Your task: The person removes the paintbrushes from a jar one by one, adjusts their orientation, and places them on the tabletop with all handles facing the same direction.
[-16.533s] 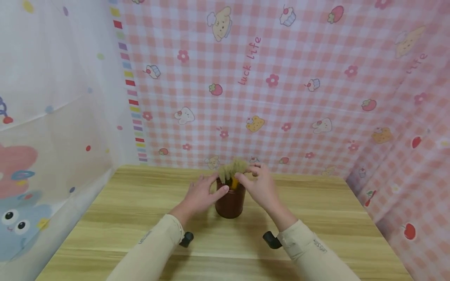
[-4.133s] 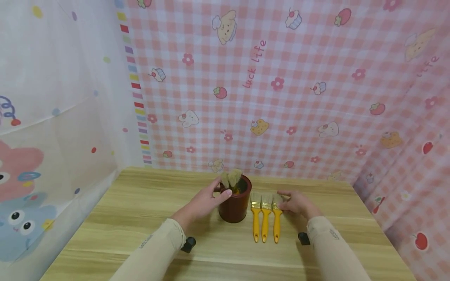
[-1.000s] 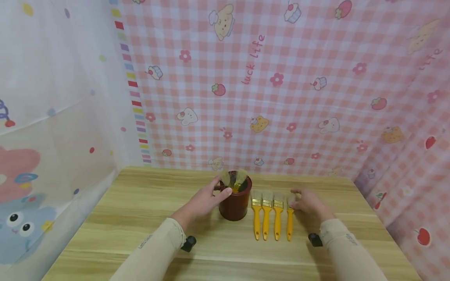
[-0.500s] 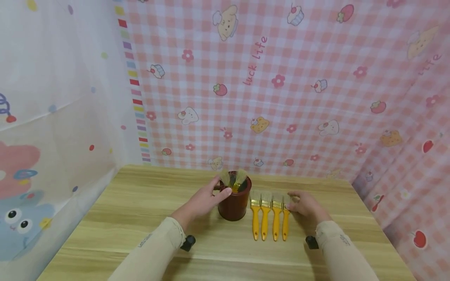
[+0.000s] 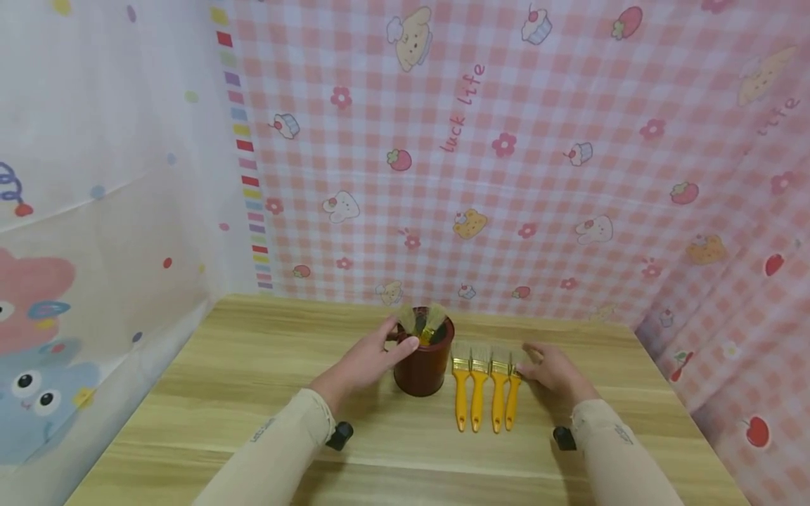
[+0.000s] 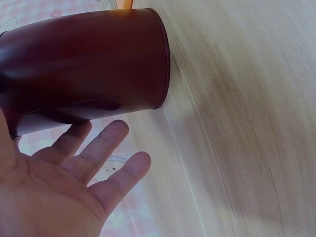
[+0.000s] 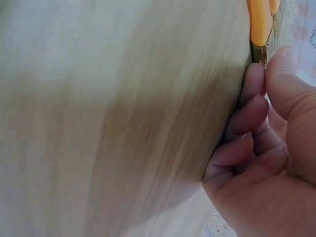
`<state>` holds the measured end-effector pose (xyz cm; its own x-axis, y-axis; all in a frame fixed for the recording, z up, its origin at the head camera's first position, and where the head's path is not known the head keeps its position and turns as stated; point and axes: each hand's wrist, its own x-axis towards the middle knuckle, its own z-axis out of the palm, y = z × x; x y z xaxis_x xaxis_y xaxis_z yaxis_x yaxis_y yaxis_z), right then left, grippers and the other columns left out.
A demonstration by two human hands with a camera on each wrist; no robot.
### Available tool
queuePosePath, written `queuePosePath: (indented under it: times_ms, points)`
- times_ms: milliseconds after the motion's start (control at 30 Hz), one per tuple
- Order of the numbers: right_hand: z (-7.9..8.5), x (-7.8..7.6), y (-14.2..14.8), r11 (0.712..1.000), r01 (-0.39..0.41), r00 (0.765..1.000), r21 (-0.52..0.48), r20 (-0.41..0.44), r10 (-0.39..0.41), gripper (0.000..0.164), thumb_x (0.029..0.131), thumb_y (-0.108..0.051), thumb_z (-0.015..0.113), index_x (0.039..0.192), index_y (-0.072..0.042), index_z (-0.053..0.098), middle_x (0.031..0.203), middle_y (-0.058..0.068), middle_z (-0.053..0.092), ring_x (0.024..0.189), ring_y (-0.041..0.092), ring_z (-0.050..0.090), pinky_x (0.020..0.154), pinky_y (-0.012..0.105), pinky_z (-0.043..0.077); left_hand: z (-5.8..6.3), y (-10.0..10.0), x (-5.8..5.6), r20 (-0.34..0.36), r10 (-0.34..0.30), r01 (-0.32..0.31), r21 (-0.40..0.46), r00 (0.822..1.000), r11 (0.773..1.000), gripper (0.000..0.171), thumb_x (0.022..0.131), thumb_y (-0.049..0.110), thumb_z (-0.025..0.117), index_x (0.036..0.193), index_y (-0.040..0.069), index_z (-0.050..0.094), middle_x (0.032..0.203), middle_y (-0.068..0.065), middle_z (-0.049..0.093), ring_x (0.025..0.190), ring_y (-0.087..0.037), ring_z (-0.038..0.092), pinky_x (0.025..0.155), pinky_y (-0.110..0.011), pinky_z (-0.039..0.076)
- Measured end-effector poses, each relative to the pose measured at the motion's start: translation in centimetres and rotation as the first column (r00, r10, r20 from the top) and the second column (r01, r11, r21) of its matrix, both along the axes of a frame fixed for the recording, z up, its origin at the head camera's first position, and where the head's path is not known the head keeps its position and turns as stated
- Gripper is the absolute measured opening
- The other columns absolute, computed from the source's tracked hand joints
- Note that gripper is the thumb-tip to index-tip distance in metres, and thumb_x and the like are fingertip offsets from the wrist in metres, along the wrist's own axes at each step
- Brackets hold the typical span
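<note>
The left hand (image 5: 373, 358) holds the rim of a dark reddish-brown pot (image 5: 419, 372), thumb over the front edge. In the left wrist view the pot's glossy side (image 6: 84, 64) shows above three fairly straight fingers (image 6: 118, 178). Brush heads (image 5: 435, 320) stick up out of the pot, bristles uppermost. To its right lie several flat paintbrushes with yellow handles, side by side, bristles away from the person. The right hand (image 5: 553, 369) pinches the rightmost paintbrush (image 5: 511, 407) by its metal band, between thumb (image 7: 282, 57) and forefinger. That brush slants, its handle end nearest its neighbour.
The wood-grain table (image 5: 405, 471) reaches back to a pink checked cloth (image 5: 506, 190). A white patterned cloth (image 5: 126, 211) hangs at the left. Black wrist-camera parts sit below the left wrist (image 5: 340, 436) and the right wrist (image 5: 564, 438).
Over the last second the rightmost brush has shifted left against the row, and its handle has swung left. Compared with much earlier, several brushes now lie beside the pot. The left hand stays put.
</note>
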<state>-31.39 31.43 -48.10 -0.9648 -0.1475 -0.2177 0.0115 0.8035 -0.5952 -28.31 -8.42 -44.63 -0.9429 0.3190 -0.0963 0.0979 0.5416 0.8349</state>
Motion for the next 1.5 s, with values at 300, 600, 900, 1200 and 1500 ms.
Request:
queuePosePath:
  times_ms: [300,600,900,1200,1500]
  points:
    - [0.3,0.0,0.3,0.999,0.025,0.999,-0.031,0.024,-0.025,0.081,0.111,-0.046,0.057,0.170,-0.001,0.023,0.169,0.037,0.027,0.154,0.060,0.028,0.124,0.075,0.026,0.3,0.0,-0.1,-0.002,0.006,-0.006,-0.006,1.000,1.000,0.094,0.101,0.075,0.052,0.174,0.029,0.015,0.169,-0.012,0.045,0.158,-0.038,0.041,0.126,-0.060,0.037]
    - [3.8,-0.8,-3.0,0.981,0.109,0.985,-0.159,-0.112,-0.128,0.086,0.110,-0.058,0.050,0.170,-0.002,0.024,0.130,0.028,0.072,0.122,0.041,0.070,0.104,0.060,0.055,0.1,-0.1,-0.2,0.001,0.012,-0.012,-0.005,1.000,1.000,0.090,0.103,0.072,0.052,0.174,0.029,0.016,0.168,-0.011,0.046,0.157,-0.037,0.042,0.125,-0.060,0.038]
    - [11.5,0.9,-13.0,0.937,-0.055,0.994,-0.344,-0.104,0.020,0.067,0.112,-0.041,0.057,0.168,-0.013,0.033,0.102,0.008,0.083,0.090,0.024,0.066,0.086,0.038,0.055,0.1,-0.1,-0.2,0.002,0.007,-0.007,-0.006,1.000,1.000,0.090,0.104,0.071,0.053,0.174,0.030,0.016,0.169,-0.011,0.045,0.158,-0.038,0.041,0.125,-0.061,0.038]
    - [12.7,1.7,-20.1,0.984,-0.077,0.988,0.161,-0.122,0.098,0.078,0.113,-0.033,0.057,0.170,0.003,0.016,0.117,0.017,0.077,0.087,0.026,0.075,0.088,0.046,0.061,0.2,-0.1,-0.2,0.003,0.003,-0.003,0.000,1.000,1.000,0.092,0.102,0.074,0.052,0.174,0.030,0.015,0.167,-0.011,0.047,0.156,-0.040,0.043,0.124,-0.061,0.040]
    - [10.7,1.0,-22.8,0.893,0.093,0.964,0.441,-0.265,0.031,0.074,0.105,-0.020,0.065,0.168,-0.004,0.029,0.078,0.013,0.072,0.058,0.025,0.065,0.055,0.042,0.056,0.0,0.0,-0.2,0.000,0.001,-0.001,0.021,1.000,1.000,0.096,0.100,0.077,0.054,0.174,0.029,0.017,0.166,-0.012,0.048,0.156,-0.035,0.044,0.124,-0.058,0.041]
